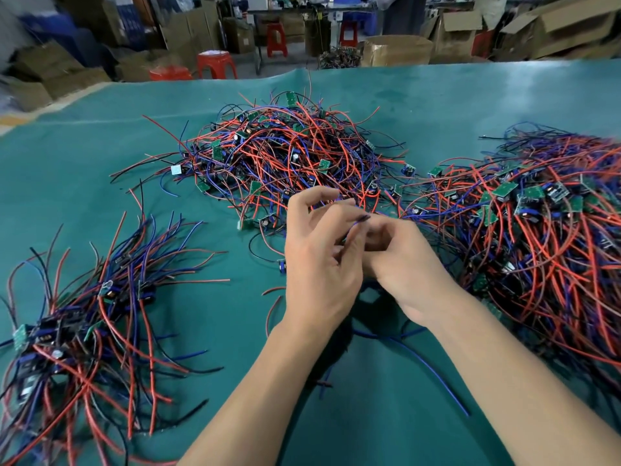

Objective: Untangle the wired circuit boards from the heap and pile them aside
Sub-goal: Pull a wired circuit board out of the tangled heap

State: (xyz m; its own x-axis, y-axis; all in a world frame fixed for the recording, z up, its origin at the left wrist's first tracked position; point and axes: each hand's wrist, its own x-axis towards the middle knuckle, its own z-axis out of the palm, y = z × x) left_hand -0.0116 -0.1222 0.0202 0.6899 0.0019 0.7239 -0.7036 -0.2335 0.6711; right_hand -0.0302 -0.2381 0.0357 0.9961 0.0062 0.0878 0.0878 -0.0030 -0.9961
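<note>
Containers: brown cardboard boxes stand on the floor past the table's far edge; contents not visible.

Table, green mat. Far edge runs across the top of the view, lifting in a ripple near its middle. Bare mat lies along the far side, in a strip between the left pile and the centre heap, and in the near middle under the forearms.

Count: 3 masses of wired boards. Centre heap, tangled, red, blue and black leads with small green boards. Right heap, larger, runs off the right edge. Left pile, leads lying roughly parallel and fanned away from the near-left corner. Single boards too many and too tangled to count.

Hands: 2, meeting just in front of the centre heap. Left hand: fingers curled, pinching a blue wire. Right hand: fingers curled in toward the left hand; what they grip is hidden, cannot tell. Blue lead lies on the mat beneath the wrists.

2 red stools beyond the table.
</note>
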